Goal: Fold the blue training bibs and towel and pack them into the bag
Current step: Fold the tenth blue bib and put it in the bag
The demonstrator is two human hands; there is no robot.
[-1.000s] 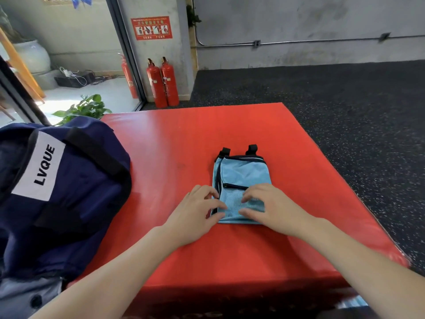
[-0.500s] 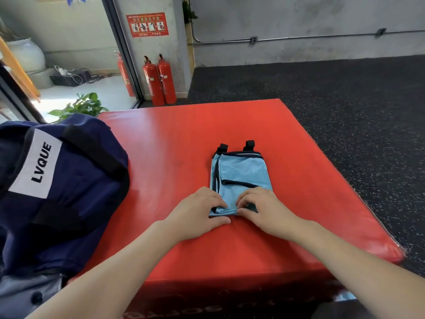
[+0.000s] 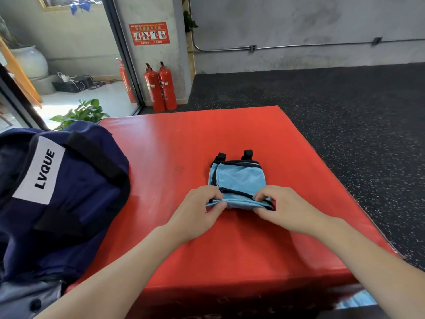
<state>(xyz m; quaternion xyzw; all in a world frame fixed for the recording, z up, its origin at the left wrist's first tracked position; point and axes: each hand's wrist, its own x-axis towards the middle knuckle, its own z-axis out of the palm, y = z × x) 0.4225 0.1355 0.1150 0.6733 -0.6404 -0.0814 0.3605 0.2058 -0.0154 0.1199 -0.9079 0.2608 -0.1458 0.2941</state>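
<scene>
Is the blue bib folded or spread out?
Folded: the blue bib lies as a compact layered rectangle; both hands pinch its near edge.

"LVQUE" is printed in black capitals on a white label (image 3: 39, 170) sewn to the navy bag (image 3: 76, 203) at the near left, while the lettering on the red wall sign (image 3: 149, 33) at the far left cannot be read.

Bright daylight from the doorway (image 3: 76, 65) at left; sharp, edges bowed
</scene>
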